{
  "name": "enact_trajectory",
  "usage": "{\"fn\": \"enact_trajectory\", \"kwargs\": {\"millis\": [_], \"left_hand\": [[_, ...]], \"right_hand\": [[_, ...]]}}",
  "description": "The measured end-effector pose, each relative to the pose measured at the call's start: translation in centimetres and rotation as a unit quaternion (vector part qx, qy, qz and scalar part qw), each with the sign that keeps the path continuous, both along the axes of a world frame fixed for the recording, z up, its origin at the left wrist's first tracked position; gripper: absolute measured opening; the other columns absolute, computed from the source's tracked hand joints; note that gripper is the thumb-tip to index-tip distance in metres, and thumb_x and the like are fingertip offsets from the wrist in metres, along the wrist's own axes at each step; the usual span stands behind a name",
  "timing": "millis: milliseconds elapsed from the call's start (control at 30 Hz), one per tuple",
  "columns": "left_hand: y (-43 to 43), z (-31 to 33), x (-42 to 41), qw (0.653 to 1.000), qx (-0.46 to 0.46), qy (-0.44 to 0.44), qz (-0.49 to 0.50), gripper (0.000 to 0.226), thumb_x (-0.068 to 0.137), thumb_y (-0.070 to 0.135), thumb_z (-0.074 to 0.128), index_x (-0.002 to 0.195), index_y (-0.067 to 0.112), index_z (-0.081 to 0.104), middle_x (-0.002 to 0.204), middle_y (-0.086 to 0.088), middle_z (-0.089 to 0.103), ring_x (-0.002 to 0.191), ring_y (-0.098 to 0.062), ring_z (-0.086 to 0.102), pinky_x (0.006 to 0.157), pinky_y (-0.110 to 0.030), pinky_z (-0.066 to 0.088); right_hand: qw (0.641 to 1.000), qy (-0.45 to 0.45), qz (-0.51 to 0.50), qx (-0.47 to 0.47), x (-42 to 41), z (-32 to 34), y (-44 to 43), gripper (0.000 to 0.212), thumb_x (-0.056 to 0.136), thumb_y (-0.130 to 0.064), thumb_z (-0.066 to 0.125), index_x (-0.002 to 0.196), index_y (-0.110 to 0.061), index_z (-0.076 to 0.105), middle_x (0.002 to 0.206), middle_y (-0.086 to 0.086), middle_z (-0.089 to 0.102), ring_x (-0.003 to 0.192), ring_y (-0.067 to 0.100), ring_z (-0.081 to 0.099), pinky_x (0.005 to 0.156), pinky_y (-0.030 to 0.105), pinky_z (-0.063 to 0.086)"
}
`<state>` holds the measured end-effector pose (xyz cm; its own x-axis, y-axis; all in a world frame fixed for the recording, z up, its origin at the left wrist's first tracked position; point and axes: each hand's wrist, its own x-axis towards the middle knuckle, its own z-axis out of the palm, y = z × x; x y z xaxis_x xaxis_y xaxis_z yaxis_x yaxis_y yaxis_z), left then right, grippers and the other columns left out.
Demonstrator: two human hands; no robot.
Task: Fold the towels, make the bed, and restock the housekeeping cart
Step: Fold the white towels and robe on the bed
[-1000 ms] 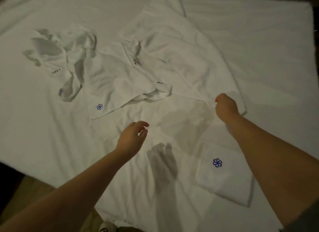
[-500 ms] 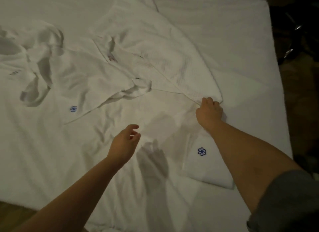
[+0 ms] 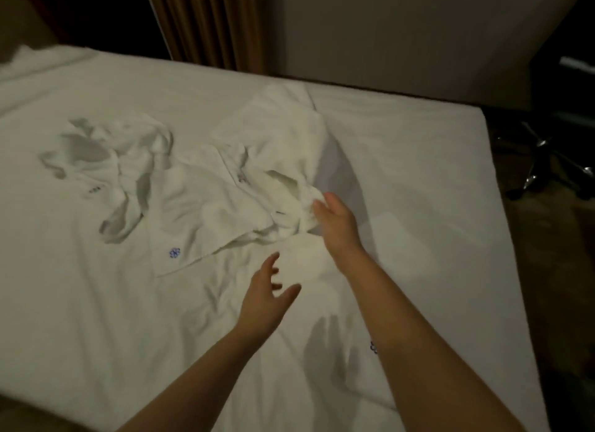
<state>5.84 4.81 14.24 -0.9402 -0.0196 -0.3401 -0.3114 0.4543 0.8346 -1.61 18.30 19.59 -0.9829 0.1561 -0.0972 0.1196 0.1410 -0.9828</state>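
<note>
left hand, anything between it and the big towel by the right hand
Nothing visible: the left hand hovers open, and only bare bed sheet lies between it and the big towel bunched at the right hand.

**Hidden and unclear**

Your right forearm hides most of the folded towel; only a sliver of its blue logo shows. Your right hand is blurred against the bunched towel, so its grip is unclear. The dark marks on the crumpled towel are too small to read.
</note>
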Motion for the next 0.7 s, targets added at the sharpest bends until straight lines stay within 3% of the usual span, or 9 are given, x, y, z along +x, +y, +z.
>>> {"fn": "enact_trajectory", "kwargs": {"millis": [67, 133, 233, 333, 433, 500, 567, 633, 700], "left_hand": [[-0.1, 3.6, -1.4, 0.996, 0.035, 0.067, 0.054, 0.072, 0.084, 0.027, 0.070, 0.144, 0.026, 0.031, 0.129, 0.005, 0.042, 0.107, -0.012, 0.053, 0.088, -0.026, 0.045], [-1.0, 7.1, -2.8, 0.985, 0.057, 0.145, 0.079, 0.062, 0.081, 0.030, 0.070, 0.135, 0.029, 0.040, 0.126, 0.010, 0.048, 0.108, -0.009, 0.054, 0.091, -0.025, 0.047], [-3.5, 11.7, -3.8, 0.965, 0.111, 0.215, 0.105, 0.054, 0.079, 0.043, 0.062, 0.128, 0.024, 0.051, 0.117, 0.010, 0.060, 0.106, -0.005, 0.059, 0.088, -0.026, 0.051], [-6.6, 15.5, -3.4, 0.962, 0.096, 0.219, 0.129, 0.039, 0.095, 0.042, 0.048, 0.127, 0.020, 0.053, 0.117, 0.012, 0.060, 0.107, -0.007, 0.059, 0.088, -0.023, 0.047], [-10.2, 18.5, -2.4, 0.966, 0.082, 0.190, 0.158, 0.030, 0.099, 0.030, 0.044, 0.122, 0.019, 0.060, 0.117, 0.002, 0.063, 0.108, -0.019, 0.058, 0.095, -0.036, 0.047], [-13.0, 20.1, -1.6, 0.970, 0.092, 0.165, 0.151, 0.020, 0.096, 0.023, 0.048, 0.101, 0.022, 0.068, 0.103, -0.005, 0.069, 0.098, -0.024, 0.063, 0.089, -0.042, 0.052], [-15.9, 21.5, -0.8, 0.969, 0.112, 0.158, 0.152, 0.024, 0.093, 0.017, 0.050, 0.078, 0.024, 0.066, 0.084, -0.004, 0.069, 0.086, -0.024, 0.064, 0.077, -0.036, 0.052], [-18.4, 23.3, 0.1, 0.966, 0.108, 0.164, 0.166, 0.026, 0.094, 0.015, 0.047, 0.074, 0.022, 0.062, 0.078, -0.001, 0.064, 0.080, -0.022, 0.060, 0.067, -0.030, 0.047], [-20.8, 25.6, 0.7, 0.960, 0.129, 0.175, 0.178, 0.022, 0.096, 0.016, 0.044, 0.084, 0.018, 0.062, 0.083, -0.003, 0.064, 0.081, -0.021, 0.059, 0.065, -0.031, 0.046]], "right_hand": [[0.996, 0.033, 0.043, -0.077, 1.5, 4.9, -3.1, 0.017, 0.097, -0.009, 0.048, 0.087, -0.020, 0.058, 0.081, -0.005, 0.058, 0.075, 0.006, 0.052, 0.069, 0.017, 0.043], [0.986, 0.060, 0.078, -0.137, 3.1, 9.4, -5.4, 0.022, 0.098, -0.010, 0.047, 0.092, -0.025, 0.061, 0.088, -0.007, 0.064, 0.081, 0.002, 0.060, 0.071, 0.015, 0.048], [0.973, 0.100, 0.112, -0.176, 5.1, 15.8, -8.2, 0.020, 0.100, -0.013, 0.044, 0.092, -0.023, 0.060, 0.090, 0.003, 0.066, 0.090, 0.010, 0.061, 0.081, 0.024, 0.053], [0.968, 0.127, 0.113, -0.182, 6.4, 21.2, -10.6, 0.020, 0.101, -0.016, 0.041, 0.091, -0.022, 0.058, 0.090, -0.003, 0.064, 0.089, 0.012, 0.061, 0.090, 0.032, 0.051], [0.967, 0.139, 0.093, -0.191, 7.7, 25.2, -13.1, 0.020, 0.101, -0.018, 0.041, 0.093, -0.025, 0.059, 0.091, -0.008, 0.065, 0.094, 0.012, 0.063, 0.090, 0.031, 0.052], [0.960, 0.153, 0.078, -0.224, 8.9, 27.4, -15.1, 0.020, 0.101, -0.018, 0.041, 0.095, -0.024, 0.060, 0.092, -0.007, 0.067, 0.095, 0.012, 0.064, 0.088, 0.028, 0.054], [0.948, 0.175, 0.067, -0.259, 10.1, 29.8, -17.5, 0.020, 0.101, -0.018, 0.041, 0.096, -0.022, 0.061, 0.094, -0.004, 0.068, 0.095, 0.013, 0.064, 0.086, 0.028, 0.054], [0.938, 0.203, 0.054, -0.274, 11.3, 31.9, -19.9, 0.019, 0.100, -0.020, 0.042, 0.098, -0.021, 0.061, 0.097, -0.001, 0.068, 0.096, 0.015, 0.064, 0.085, 0.030, 0.053], [0.941, 0.231, 0.041, -0.245, 12.3, 33.6, -21.9, 0.018, 0.100, -0.022, 0.043, 0.096, -0.022, 0.061, 0.094, -0.003, 0.067, 0.091, 0.012, 0.063, 0.083, 0.030, 0.054]]}}
